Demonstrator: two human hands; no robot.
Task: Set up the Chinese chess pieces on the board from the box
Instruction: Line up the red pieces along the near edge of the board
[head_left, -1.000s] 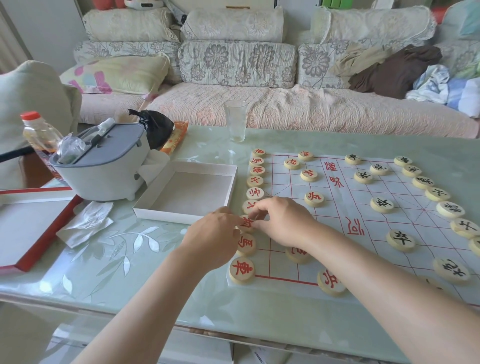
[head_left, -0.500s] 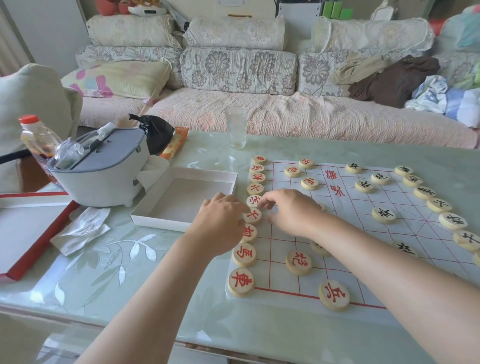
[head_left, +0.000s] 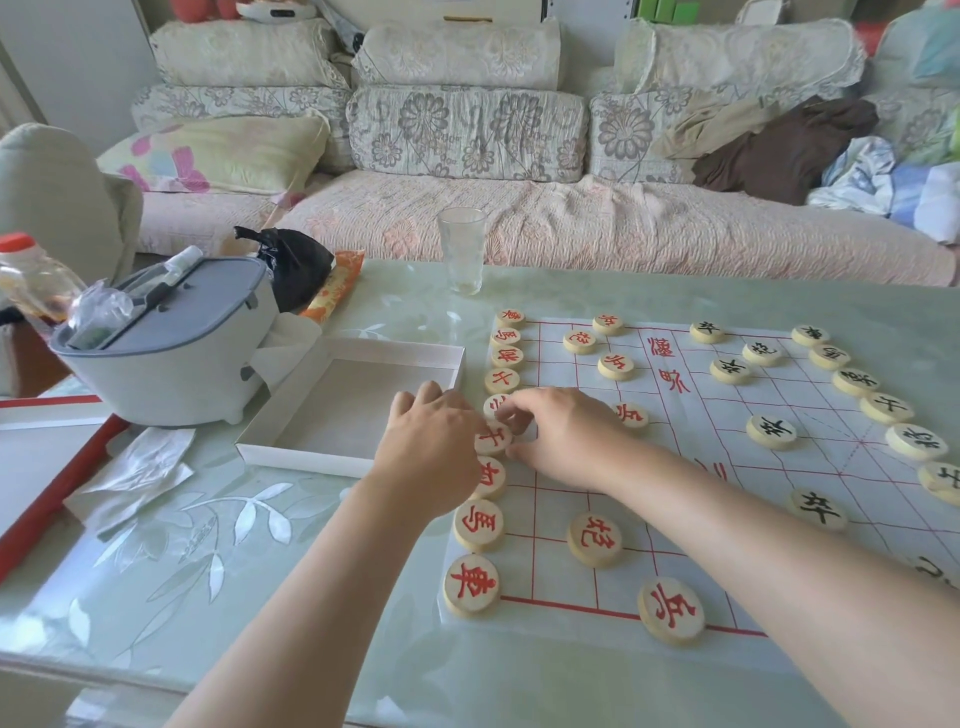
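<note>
As the red row (head_left: 471, 584) on the board (head_left: 810, 467) is squared, its middle is tended.
One disc (head_left: 492, 404) is pinched by the right hand (head_left: 566, 436); the grip of the left hand (head_left: 431, 447) cannot be told — discs likely light, stiff, slippery, best taken by the rim.

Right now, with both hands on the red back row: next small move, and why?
Probably nudge the middle red piece square into its column, then let go: left hand and right hand both meet there, and the white box looks empty.
</note>
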